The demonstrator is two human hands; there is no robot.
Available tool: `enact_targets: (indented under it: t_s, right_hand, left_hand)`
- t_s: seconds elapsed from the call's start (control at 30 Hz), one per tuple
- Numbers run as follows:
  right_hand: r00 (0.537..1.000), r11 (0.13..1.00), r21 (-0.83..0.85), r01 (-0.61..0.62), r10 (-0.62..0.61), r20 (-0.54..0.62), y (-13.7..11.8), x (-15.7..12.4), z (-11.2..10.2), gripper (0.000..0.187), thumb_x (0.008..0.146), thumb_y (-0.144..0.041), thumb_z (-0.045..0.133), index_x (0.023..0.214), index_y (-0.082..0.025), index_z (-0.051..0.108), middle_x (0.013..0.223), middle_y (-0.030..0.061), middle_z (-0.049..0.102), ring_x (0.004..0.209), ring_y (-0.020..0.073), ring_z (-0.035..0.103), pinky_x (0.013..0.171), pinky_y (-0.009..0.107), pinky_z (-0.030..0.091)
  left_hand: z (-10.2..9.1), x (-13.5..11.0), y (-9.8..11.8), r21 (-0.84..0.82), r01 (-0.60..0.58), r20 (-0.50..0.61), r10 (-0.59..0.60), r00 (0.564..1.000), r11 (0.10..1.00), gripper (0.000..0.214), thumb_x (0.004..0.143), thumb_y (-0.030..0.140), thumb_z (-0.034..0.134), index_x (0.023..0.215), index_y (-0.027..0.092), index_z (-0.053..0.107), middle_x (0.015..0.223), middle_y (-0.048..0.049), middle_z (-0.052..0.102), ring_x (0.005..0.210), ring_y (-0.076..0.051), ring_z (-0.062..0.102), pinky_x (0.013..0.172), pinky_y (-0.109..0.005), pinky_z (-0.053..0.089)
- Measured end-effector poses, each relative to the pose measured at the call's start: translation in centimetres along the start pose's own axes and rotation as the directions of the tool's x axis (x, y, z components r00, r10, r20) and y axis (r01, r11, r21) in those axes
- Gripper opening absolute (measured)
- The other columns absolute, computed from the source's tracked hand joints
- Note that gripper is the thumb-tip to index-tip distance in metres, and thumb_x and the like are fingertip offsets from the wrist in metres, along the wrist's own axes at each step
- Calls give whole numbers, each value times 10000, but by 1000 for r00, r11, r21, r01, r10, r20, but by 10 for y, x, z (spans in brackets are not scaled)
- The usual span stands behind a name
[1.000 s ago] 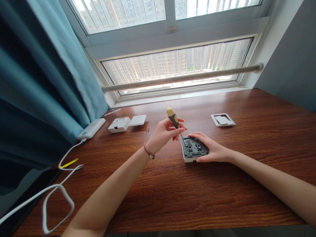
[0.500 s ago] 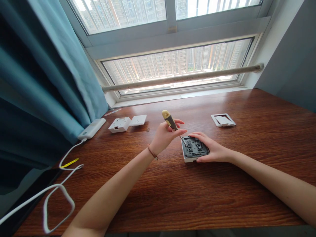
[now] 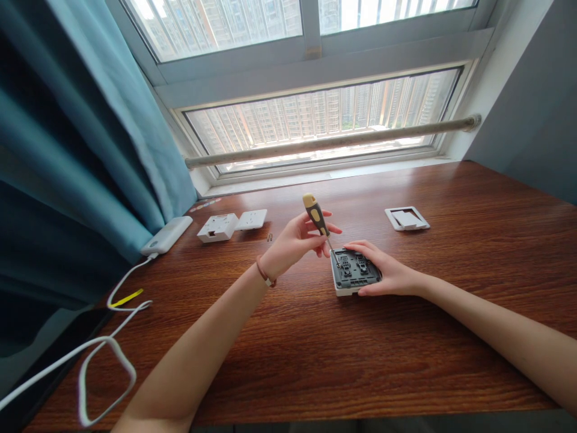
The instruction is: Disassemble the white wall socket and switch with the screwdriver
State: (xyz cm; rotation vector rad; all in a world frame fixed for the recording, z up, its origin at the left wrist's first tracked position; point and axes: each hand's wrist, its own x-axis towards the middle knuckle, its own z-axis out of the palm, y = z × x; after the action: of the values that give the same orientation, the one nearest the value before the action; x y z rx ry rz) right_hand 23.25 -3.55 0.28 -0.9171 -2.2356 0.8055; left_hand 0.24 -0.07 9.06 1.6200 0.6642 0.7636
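Note:
A wall switch module (image 3: pixel 353 270) lies back side up on the wooden table (image 3: pixel 315 355), showing its dark grey inner frame. My left hand (image 3: pixel 293 243) is closed round a yellow and black screwdriver (image 3: pixel 315 214), held nearly upright with its tip at the module's upper left corner. My right hand (image 3: pixel 387 270) rests on the module's right edge, thumb at the front and fingers curled over the far side, holding it down.
A white cover plate (image 3: pixel 406 219) lies at the back right. Two white socket parts (image 3: pixel 232 225) and small screws (image 3: pixel 269 237) lie at the back left, beside a white power bank (image 3: pixel 167 234) whose cable (image 3: pixel 108 349) loops toward the near left. A teal curtain (image 3: pixel 76 138) hangs left.
The screwdriver handle tilted left half a second ago and now stands more upright again, tip staying at the module's corner. My right hand has not moved.

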Motion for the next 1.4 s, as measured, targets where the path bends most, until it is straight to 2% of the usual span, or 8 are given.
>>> enact_targets:
  t_s: [0.1, 0.23, 0.33, 0.53, 0.8, 0.9, 1.07, 1.4]
  right_hand:
    - [1000, 1000, 5, 5, -5, 4, 0, 0, 0, 859, 619, -408, 734, 1338, -241, 297, 1301, 101, 351, 1230, 269, 341, 1037, 417, 300]
    - [1000, 1000, 5, 2, -2, 6, -1, 1, -1, 857, 620, -410, 732, 1341, -245, 298, 1295, 102, 354, 1228, 277, 342, 1031, 426, 305]
    - [1000, 1000, 10, 5, -5, 1, -2, 1, -1, 859, 619, -418, 730, 1341, -254, 295, 1292, 102, 357, 1226, 286, 342, 1027, 441, 305]
    - [1000, 1000, 10, 9, -9, 3, -3, 1, -1, 848, 618, -431, 726, 1334, -250, 310, 1293, 103, 357, 1226, 285, 344, 1029, 439, 300]
    - [1000, 1000, 2, 6, -6, -2, 0, 0, -1, 855, 619, -433, 725, 1337, -243, 303, 1309, 106, 348, 1234, 284, 339, 1036, 436, 294]
    - [1000, 1000, -6, 6, -6, 1, -1, 0, -1, 847, 625, -434, 722, 1337, -240, 305, 1312, 107, 348, 1237, 280, 339, 1040, 428, 293]
    - [1000, 1000, -3, 4, -4, 1, -2, 0, -1, 850, 618, -439, 723, 1337, -251, 310, 1304, 104, 356, 1231, 285, 348, 1034, 438, 298]
    - [1000, 1000, -9, -2, 2, 4, -1, 0, -1, 848, 619, -428, 728, 1334, -242, 312, 1305, 102, 348, 1234, 275, 341, 1041, 422, 297]
  left_hand:
    - [5, 1, -3, 189, -26, -95, 45, 994, 982, 328, 703, 263, 673, 987, 139, 567, 790, -24, 605, 465, -49, 475, 448, -207, 400]
    - [14, 2, -8, 399, -128, -205, 224, 953, 908, 203, 633, 273, 736, 762, 141, 652, 650, 14, 532, 571, -74, 440, 535, -209, 393]
    - [16, 2, -8, 347, -128, -217, 212, 953, 929, 249, 651, 261, 722, 858, 150, 638, 770, -16, 602, 645, -91, 490, 574, -209, 413]
    - [11, 0, 0, 112, 32, -157, -14, 987, 993, 414, 692, 242, 680, 1069, 150, 535, 753, -20, 618, 510, -51, 453, 462, -186, 365]
    - [-1, -3, 6, -98, 13, -28, -16, 999, 995, 398, 728, 202, 640, 1095, 126, 505, 912, -90, 630, 601, -70, 523, 553, -218, 432]
    - [-6, -6, 15, -54, 0, -5, 0, 1000, 999, 326, 732, 204, 640, 1029, 115, 538, 902, -89, 632, 619, -83, 542, 558, -224, 449]
    - [-8, -7, 26, 167, 67, 36, -74, 997, 984, 200, 728, 261, 646, 823, 90, 604, 607, -18, 586, 548, -94, 538, 524, -229, 463]
    - [-5, -7, 26, 224, 82, 35, -92, 995, 971, 193, 736, 266, 637, 805, 87, 611, 588, -13, 577, 530, -99, 550, 531, -246, 473]
